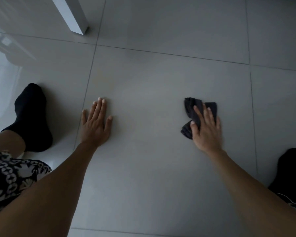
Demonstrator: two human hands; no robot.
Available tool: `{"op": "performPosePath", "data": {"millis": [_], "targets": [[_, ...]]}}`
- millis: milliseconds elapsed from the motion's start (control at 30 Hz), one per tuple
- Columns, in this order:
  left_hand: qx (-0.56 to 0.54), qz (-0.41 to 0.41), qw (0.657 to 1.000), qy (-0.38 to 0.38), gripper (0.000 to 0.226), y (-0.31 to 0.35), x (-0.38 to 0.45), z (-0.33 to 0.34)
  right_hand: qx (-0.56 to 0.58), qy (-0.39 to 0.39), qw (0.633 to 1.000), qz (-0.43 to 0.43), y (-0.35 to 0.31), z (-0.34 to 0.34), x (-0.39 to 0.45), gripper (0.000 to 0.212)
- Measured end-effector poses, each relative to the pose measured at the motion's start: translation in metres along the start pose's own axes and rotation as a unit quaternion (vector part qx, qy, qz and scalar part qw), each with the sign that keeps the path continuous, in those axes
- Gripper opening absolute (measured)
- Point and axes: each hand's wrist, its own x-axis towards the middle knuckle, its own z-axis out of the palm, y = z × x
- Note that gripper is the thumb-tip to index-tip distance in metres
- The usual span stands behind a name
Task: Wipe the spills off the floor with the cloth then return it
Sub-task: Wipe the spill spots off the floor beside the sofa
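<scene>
A dark grey cloth (191,108) lies crumpled on the grey tiled floor (152,159) at centre right. My right hand (206,130) presses flat on top of it, fingers spread, covering its right part. My left hand (95,123) rests palm down on the bare tile at centre left, fingers apart and holding nothing. No spill is plainly visible on the tile between my hands; the surface looks dull and even there.
A white furniture leg (72,16) stands on the floor at the upper left. My feet in black socks are on the floor at the left (32,117) and at the lower right (290,170). Patterned black-and-white clothing (9,175) shows at the lower left.
</scene>
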Motion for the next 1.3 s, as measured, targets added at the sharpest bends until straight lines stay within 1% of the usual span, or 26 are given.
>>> {"op": "performPosePath", "data": {"millis": [100,167,300,367,433,533,633,733,867,1000,1133,1200,1300], "targets": [[0.001,-0.002,1.0,0.006,0.065,0.001,-0.002,0.0,0.029,0.002,0.993,0.113,0.026,0.0,-0.022,0.062],[-0.003,-0.011,1.0,0.01,0.065,0.003,-0.007,0.002,0.052,0.017,0.983,0.175,0.027,0.003,-0.037,0.062],[-0.012,-0.022,1.0,0.007,0.064,0.003,-0.024,0.005,0.092,0.028,0.956,0.278,-0.006,0.008,-0.05,0.066],[-0.02,-0.026,0.999,0.001,0.064,0.001,-0.03,0.007,0.092,0.023,0.953,0.287,-0.026,0.011,-0.053,0.064],[-0.035,-0.032,0.999,-0.006,0.064,0.001,-0.035,0.007,0.086,0.015,0.96,0.267,-0.046,0.014,-0.054,0.063],[-0.063,-0.041,0.997,-0.005,0.06,0.005,-0.043,0.007,0.07,0.002,0.975,0.212,-0.079,0.019,-0.055,0.064],[-0.083,-0.046,0.995,-0.011,0.059,0.008,-0.052,0.004,0.059,-0.009,0.99,0.13,-0.115,0.024,-0.054,0.065],[-0.089,-0.043,0.995,-0.016,0.059,0.007,-0.059,0.004,0.056,-0.022,0.997,0.043,-0.148,0.029,-0.056,0.064],[-0.102,-0.047,0.993,-0.033,0.053,0.005,-0.063,0.004,0.044,-0.052,0.995,-0.077,-0.176,0.031,-0.066,0.064],[-0.117,-0.067,0.99,-0.042,0.052,0.012,-0.062,0.0,0.03,-0.085,0.98,-0.176,-0.176,0.027,-0.076,0.066],[-0.103,-0.102,0.988,-0.053,0.052,0.025,-0.059,-0.004,0.035,-0.11,0.968,-0.222,-0.165,0.02,-0.08,0.067],[-0.106,-0.114,0.986,-0.051,0.051,0.033,-0.055,-0.007,0.051,-0.113,0.963,-0.24,-0.159,0.013,-0.076,0.062],[-0.113,-0.089,0.988,-0.052,0.05,0.048,-0.047,-0.013,0.103,-0.074,0.966,-0.223,-0.151,-0.001,-0.061,0.049]]}}
